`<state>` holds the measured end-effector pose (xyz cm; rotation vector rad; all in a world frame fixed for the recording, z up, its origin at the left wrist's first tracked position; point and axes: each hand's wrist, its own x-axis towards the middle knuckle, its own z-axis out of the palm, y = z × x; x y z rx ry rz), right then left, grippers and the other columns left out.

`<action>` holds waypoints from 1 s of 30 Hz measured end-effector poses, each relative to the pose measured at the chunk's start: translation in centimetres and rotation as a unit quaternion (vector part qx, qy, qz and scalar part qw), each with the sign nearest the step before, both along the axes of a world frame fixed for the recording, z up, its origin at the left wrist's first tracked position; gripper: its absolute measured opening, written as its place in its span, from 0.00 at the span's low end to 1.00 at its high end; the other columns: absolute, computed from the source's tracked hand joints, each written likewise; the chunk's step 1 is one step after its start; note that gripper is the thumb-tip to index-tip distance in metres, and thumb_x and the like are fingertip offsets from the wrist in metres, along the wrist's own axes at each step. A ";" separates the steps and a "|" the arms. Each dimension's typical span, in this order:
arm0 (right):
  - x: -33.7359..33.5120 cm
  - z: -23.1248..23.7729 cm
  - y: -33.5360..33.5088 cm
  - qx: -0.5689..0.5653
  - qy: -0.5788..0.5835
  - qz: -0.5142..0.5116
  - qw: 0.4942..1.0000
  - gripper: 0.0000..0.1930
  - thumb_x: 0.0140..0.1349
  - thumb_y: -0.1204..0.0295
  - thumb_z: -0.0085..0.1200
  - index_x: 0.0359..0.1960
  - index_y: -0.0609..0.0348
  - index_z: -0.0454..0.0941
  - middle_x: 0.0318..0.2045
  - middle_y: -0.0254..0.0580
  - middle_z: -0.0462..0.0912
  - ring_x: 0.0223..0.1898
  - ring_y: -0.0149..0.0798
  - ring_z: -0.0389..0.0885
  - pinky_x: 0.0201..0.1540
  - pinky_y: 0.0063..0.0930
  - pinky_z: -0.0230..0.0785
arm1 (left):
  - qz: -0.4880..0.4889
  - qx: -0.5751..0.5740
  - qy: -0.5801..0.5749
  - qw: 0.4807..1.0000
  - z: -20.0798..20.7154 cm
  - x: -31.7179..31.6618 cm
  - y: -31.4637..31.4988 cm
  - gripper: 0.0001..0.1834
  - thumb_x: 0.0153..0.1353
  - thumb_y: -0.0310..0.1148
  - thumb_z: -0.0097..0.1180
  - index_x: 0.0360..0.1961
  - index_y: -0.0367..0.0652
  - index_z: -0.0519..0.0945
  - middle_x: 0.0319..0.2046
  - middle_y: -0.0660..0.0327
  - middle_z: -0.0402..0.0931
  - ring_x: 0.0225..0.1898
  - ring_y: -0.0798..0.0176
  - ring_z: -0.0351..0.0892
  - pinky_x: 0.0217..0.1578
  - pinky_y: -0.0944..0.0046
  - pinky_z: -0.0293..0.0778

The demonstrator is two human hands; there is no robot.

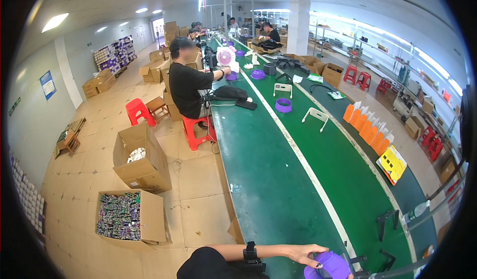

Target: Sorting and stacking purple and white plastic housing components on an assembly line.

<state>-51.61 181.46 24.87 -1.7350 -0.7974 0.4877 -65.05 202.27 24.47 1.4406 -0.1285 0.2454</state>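
Note:
At the bottom edge, my left hand [307,254] is closed on a round purple plastic part [332,265], its fingers over the top and side of it. A black strap [250,251] goes round the left wrist. Of my right hand [351,276] only a bit of a finger shows at the lower right of the purple part; the rest is out of the picture. Close beside the purple part is a black bracket [356,260], and a second black bracket [388,223] stands farther up the green belt.
Along the green belt [318,144] lie a purple ring [283,105] and white U-shaped frames [316,118]. Orange holders with white cards [367,125] line the right side. A person [189,80] sits at the left side of the bench. Open cartons [154,217] stand on the floor.

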 end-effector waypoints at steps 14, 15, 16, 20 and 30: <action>-0.1 -0.1 -0.1 0.002 0.016 -0.003 1.000 0.34 0.46 0.80 0.61 0.56 0.72 0.58 0.50 0.56 0.66 0.49 0.45 0.68 0.52 0.36 0.63 | -0.006 0.001 0.015 1.000 0.1 -0.1 0.1 0.23 0.53 0.42 0.53 0.45 0.37 0.69 0.36 0.62 0.71 0.37 0.72 0.69 0.28 0.72 0.68; -0.1 -0.3 -0.2 0.010 0.018 0.000 1.000 0.34 0.45 0.80 0.61 0.56 0.72 0.58 0.50 0.57 0.66 0.49 0.45 0.69 0.51 0.36 0.63 | -0.009 0.000 0.019 1.000 0.1 -0.1 0.1 0.23 0.53 0.42 0.53 0.45 0.37 0.69 0.36 0.62 0.71 0.37 0.72 0.69 0.27 0.72 0.68; 0.0 -0.5 -0.2 0.017 0.020 0.003 1.000 0.34 0.45 0.81 0.61 0.56 0.72 0.59 0.50 0.57 0.66 0.49 0.45 0.69 0.51 0.36 0.63 | -0.009 0.000 0.018 1.000 0.1 -0.1 0.1 0.23 0.53 0.42 0.53 0.45 0.37 0.69 0.36 0.62 0.71 0.37 0.72 0.69 0.27 0.72 0.68; 0.2 -0.8 -0.3 0.017 0.026 0.001 1.000 0.35 0.45 0.80 0.61 0.56 0.72 0.59 0.50 0.58 0.67 0.49 0.45 0.69 0.51 0.36 0.63 | -0.016 -0.012 0.033 0.999 0.2 -0.3 0.1 0.22 0.54 0.43 0.53 0.44 0.38 0.68 0.36 0.63 0.69 0.37 0.72 0.67 0.29 0.72 0.67; -0.6 0.0 0.0 0.023 0.024 0.008 0.999 0.32 0.48 0.80 0.59 0.56 0.72 0.58 0.49 0.55 0.67 0.48 0.43 0.68 0.52 0.35 0.62 | 0.003 -0.008 0.023 1.000 -1.1 0.0 0.0 0.22 0.54 0.45 0.50 0.43 0.40 0.67 0.37 0.65 0.65 0.40 0.71 0.63 0.33 0.69 0.64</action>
